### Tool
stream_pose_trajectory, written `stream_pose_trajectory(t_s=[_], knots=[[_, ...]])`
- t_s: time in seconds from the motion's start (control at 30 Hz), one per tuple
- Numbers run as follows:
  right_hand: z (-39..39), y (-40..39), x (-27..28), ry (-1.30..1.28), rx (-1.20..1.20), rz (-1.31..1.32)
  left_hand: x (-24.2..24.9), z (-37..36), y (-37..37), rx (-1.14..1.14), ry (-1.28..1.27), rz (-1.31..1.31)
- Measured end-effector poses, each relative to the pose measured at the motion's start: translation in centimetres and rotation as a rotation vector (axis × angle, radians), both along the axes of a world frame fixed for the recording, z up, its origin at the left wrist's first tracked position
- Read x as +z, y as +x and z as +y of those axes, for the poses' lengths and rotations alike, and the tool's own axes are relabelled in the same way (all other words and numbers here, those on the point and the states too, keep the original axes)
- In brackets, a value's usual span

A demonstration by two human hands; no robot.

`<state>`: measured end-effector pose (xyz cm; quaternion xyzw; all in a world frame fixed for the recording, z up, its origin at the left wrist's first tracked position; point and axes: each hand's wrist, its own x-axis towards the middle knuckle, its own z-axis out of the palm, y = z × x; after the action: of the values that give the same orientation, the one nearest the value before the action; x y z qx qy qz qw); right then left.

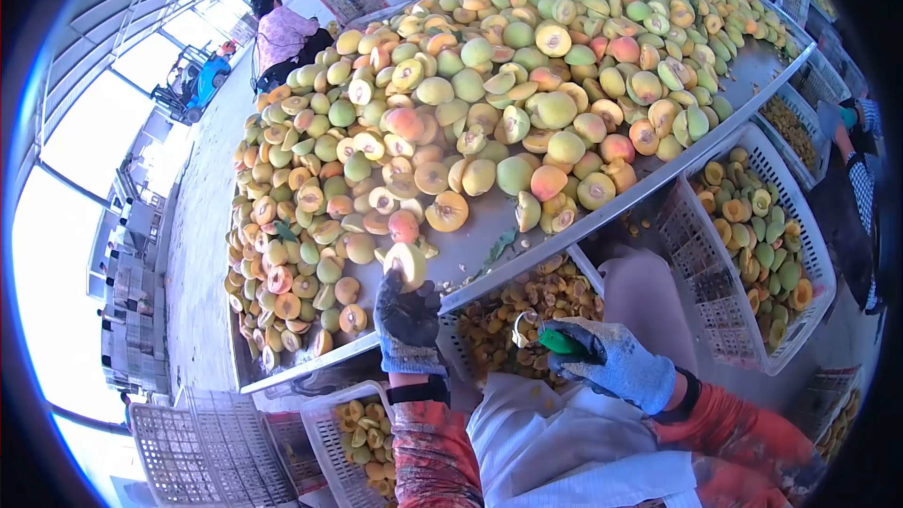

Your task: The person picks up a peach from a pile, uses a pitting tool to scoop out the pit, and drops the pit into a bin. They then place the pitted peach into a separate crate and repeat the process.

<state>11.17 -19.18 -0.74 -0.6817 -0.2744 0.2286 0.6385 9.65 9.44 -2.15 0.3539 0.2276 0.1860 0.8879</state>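
At the near edge of a fruit-covered metal table (489, 273), my gloved left hand (406, 315) is closed around a peach half (406, 265), its pale cut face showing. The glove is blue with dark, stained fingers. My right hand (611, 357), in a similar glove, grips a green-handled tool (562, 342) whose metal tip is curved like a loop. That tip hangs over a crate of pits and scraps (527, 310) below the table's rim. A big heap of halved and whole peaches (508, 94) spreads just beyond both hands.
A white crate of peach halves (814, 254) stands at right, another (324, 423) at lower left beside stacked empty crates (202, 452). A person in pink (282, 33) sits at far left near a blue forklift (202, 80). Another person's checkered sleeve (861, 188) shows at right.
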Motion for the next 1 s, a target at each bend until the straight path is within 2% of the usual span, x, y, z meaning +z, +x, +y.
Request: stream_pose_trajectory(t_s=[0.07,0.1,0.17,0.23,0.27,0.33,0.43,0.47,0.5,0.53,0.6,0.67,0.77,0.8,0.83,1.0], knots=[[0.6,-1.4,0.4,0.014,0.001,0.025,2.2,-2.1,-1.7,0.093,-0.1,-0.112],[1.1,-1.8,0.3,-0.029,-0.023,-0.07,3.0,-3.1,-2.3,0.169,-0.203,-0.214],[1.8,-2.6,1.1,-0.082,-0.033,-0.178,2.8,-3.2,-4.0,0.223,-0.227,-0.249],[2.9,-2.9,2.8,-0.213,-0.002,-0.355,3.6,-4.0,-5.6,0.032,-0.023,-0.179],[3.5,-3.1,3.5,-0.226,0.007,-0.36,4.3,-4.6,-6.0,-0.017,0.047,-0.155],[4.7,-3.4,4.5,-0.164,-0.012,-0.615,4.4,-5.7,-6.7,-0.011,0.043,-0.134],[5.7,-4.1,5.3,-0.236,0.034,-0.698,5.2,-7.1,-8.2,-0.01,0.077,-0.104],[5.9,-4.2,5.0,-0.213,0.036,-0.715,5.4,-7.4,-8.6,-0.017,0.183,-0.11],[6.0,-4.5,5.0,-0.214,0.043,-0.715,5.6,-7.5,-9.0,-0.025,0.287,-0.114],[6.1,-4.7,5.0,-0.201,0.023,-0.729,5.7,-7.4,-9.2,-0.044,0.156,-0.152],[6.2,-5.1,5.1,-0.187,0.008,-0.743,6.0,-7.5,-9.5,-0.025,0.191,-0.144],[6.0,-5.4,5.1,-0.318,0.048,-0.756,5.9,-7.5,-9.9,-0.011,0.227,-0.132],[5.8,-5.5,5.3,-0.433,0.134,-0.703,5.9,-7.8,-10.2,-0.041,0.135,-0.151],[5.8,-5.6,5.4,-0.436,0.132,-0.698,6.4,-8.3,-10.3,-0.008,0.226,-0.102],[5.7,-5.8,5.4,-0.376,0.149,-0.64,6.8,-8.7,-10.4,0.023,0.317,-0.051],[6.0,-7.1,4.4,-0.24,0.18,-0.47,6.6,-9.6,-11.3,0.118,0.332,-0.065]])
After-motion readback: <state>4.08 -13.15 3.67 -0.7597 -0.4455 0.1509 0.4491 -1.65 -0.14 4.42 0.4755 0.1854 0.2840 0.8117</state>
